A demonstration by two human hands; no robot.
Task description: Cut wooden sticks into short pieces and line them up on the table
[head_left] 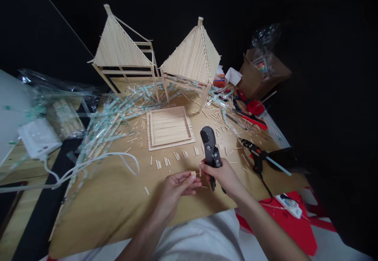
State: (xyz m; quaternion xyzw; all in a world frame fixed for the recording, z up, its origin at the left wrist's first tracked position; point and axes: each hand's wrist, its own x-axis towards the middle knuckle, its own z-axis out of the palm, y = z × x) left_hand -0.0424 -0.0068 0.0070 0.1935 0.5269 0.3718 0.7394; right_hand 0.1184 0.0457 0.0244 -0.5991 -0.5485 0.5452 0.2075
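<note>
My left hand (180, 184) is closed, with short wooden stick pieces (193, 174) pinched between thumb and fingers above the front of the table. Just beside it, my right hand (223, 176) is wrapped round a black hand cutter (209, 146), whose head points away from me. A single short stick (200, 170) also shows at the right thumb and fingertips. Beyond both hands, several small groups of cut sticks (176, 156) lie in a row. Behind them rests a square stick panel (169, 125) with a raised border.
Two stick-built huts with peaked roofs, a left one (118, 44) and a right one (189, 56), stand at the back. A glue gun (255, 152) lies right. Plastic wrappers (136, 99), a white cable (97, 156), a white power adapter (39, 138) and a cardboard box (254, 77) surround the work.
</note>
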